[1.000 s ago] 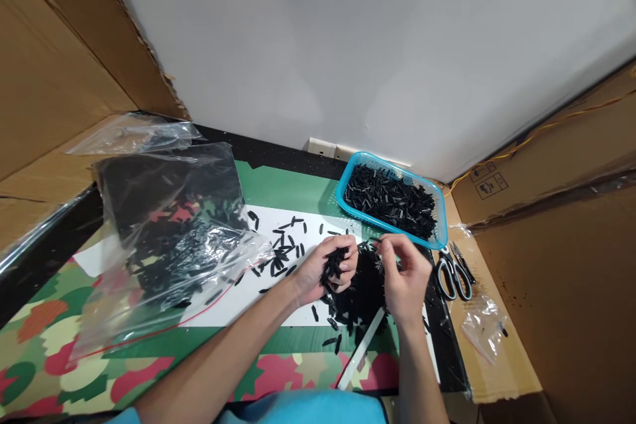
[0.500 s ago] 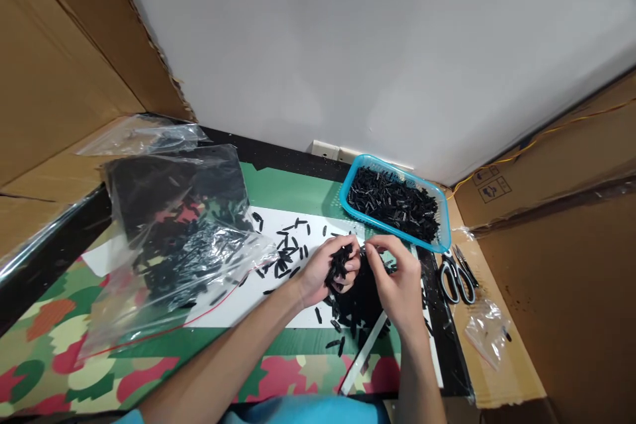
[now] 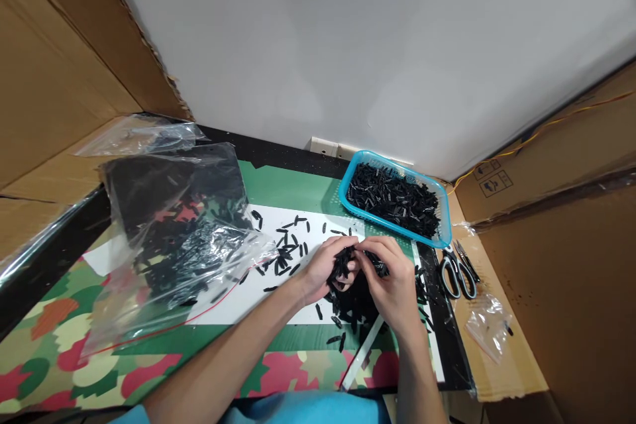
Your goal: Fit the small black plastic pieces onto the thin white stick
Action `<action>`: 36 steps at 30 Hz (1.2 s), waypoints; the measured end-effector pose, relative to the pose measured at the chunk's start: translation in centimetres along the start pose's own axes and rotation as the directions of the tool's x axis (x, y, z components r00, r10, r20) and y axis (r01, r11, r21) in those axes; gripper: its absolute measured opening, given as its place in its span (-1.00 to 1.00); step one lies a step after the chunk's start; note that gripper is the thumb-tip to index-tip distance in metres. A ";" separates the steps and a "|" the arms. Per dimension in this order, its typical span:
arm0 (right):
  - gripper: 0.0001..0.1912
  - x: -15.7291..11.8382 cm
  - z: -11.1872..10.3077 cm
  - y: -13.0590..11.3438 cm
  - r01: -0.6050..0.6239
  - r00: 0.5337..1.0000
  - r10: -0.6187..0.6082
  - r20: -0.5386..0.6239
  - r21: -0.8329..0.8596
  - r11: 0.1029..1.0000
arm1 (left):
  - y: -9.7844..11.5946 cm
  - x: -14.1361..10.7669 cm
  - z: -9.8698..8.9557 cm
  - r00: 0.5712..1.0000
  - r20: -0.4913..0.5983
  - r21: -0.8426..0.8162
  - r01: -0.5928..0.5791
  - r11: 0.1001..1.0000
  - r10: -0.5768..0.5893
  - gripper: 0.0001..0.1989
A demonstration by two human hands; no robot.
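A clump of small black pieces (image 3: 340,264) is held in my left hand (image 3: 320,268), its fingers curled round them. My right hand (image 3: 392,278) is beside it, thumb and forefinger pinched together at the clump; what lies between the fingertips is too small to make out. Under both hands spreads a dark pile of black pieces (image 3: 355,308), partly hidden by them. More loose pieces (image 3: 283,255) are scattered on the white sheet (image 3: 238,308). Behind my right hand, a blue basket (image 3: 344,202) holds many similar black pieces.
A clear plastic bag (image 3: 183,258) with black pieces lies at the left. Scissors (image 3: 457,275), a slim tool (image 3: 466,260) and a small clear bag (image 3: 489,328) are at the right. A pale strip (image 3: 364,352) lies near the front edge. Cardboard walls (image 3: 561,245) stand either side.
My right hand has moved slightly left, so its fingertips now meet the clump in my left hand. My left hand has stayed nearly in place, still closed round the pieces.
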State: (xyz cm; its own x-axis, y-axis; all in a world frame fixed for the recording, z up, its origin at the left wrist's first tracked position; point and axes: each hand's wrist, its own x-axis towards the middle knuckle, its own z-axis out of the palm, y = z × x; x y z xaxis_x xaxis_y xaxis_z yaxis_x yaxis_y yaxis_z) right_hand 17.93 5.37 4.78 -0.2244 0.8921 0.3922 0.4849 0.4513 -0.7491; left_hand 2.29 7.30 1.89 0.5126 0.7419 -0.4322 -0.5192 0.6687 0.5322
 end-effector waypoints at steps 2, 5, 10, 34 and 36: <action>-0.89 0.0 -0.4 0.4 -0.046 0.998 0.046 -0.041 0.017 0.999 | 0.1 -0.1 0.0 0.997 0.072 0.008 0.009 1.000 -0.010 -0.67; -0.90 -0.2 -1.2 1.2 -0.133 0.983 0.139 -0.118 0.062 0.989 | 0.3 -0.2 -0.1 0.991 0.132 0.031 -0.014 0.999 0.010 -0.67; -0.87 -1.0 -1.3 2.1 -0.247 0.925 0.313 -0.216 0.283 0.927 | 0.2 -0.2 -0.2 0.986 0.165 0.052 -0.041 0.998 0.032 -0.65; -0.76 -1.7 0.8 1.7 -0.307 0.910 0.392 -0.134 0.418 0.855 | -0.4 0.0 0.5 0.984 0.179 0.032 -0.013 0.999 0.007 -0.69; -0.76 -1.7 0.8 1.7 -0.307 0.912 0.387 -0.134 0.402 0.863 | -0.4 0.1 0.4 0.984 0.176 0.028 -0.015 0.999 0.010 -0.69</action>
State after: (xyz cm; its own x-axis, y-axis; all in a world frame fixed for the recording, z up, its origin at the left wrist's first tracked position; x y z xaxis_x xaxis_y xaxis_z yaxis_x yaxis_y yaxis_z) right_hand 18.48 4.60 2.42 0.0960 0.9856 0.1394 0.1476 0.1244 -0.9812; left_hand 2.81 7.05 1.94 0.6198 0.7283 -0.2922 -0.5072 0.6559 0.5590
